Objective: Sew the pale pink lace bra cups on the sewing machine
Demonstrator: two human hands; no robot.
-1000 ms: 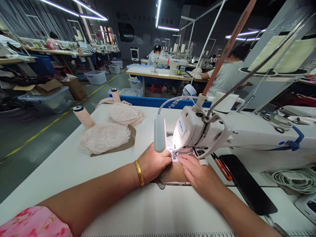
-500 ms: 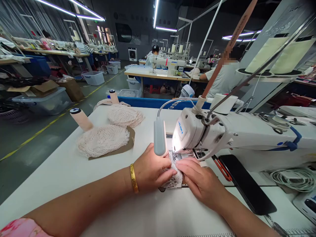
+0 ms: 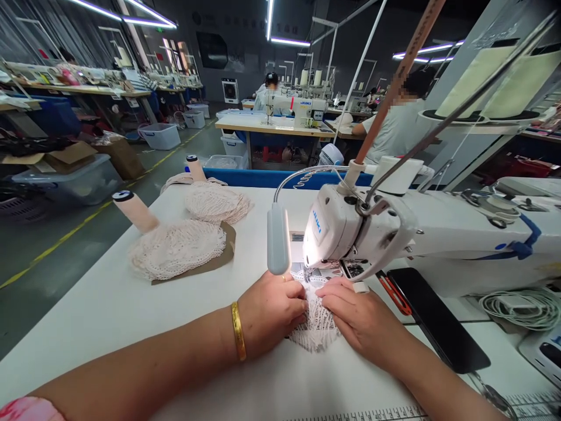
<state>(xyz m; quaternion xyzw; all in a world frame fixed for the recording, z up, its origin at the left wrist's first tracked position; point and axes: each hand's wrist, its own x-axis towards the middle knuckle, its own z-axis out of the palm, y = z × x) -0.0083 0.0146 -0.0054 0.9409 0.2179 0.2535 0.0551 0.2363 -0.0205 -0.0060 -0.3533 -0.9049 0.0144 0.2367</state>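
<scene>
A pale pink lace piece [image 3: 316,326] lies on the white table [image 3: 109,304] just in front of the white sewing machine [image 3: 394,234], its far edge under the lit needle area. My left hand [image 3: 272,313], with a gold bracelet on the wrist, presses down on the left side of the lace with fingers curled. On the right side of the same piece rests my right hand [image 3: 359,318], fingers flat and pointing toward the needle. A grey lamp head [image 3: 278,240] on a flexible neck hangs just above my left hand.
Two stacks of lace pieces [image 3: 177,254] [image 3: 217,202] lie at the table's left, beside two thread cones [image 3: 134,210] [image 3: 193,168]. Red scissors [image 3: 394,295] and a black phone [image 3: 438,318] lie right of my hands; coiled cable [image 3: 521,307] farther right. People sit at machines behind.
Both hands drew back toward me from the needle and the lace piece came out from under the machine, spread flat between them. The brown piece seen earlier is no longer visible.
</scene>
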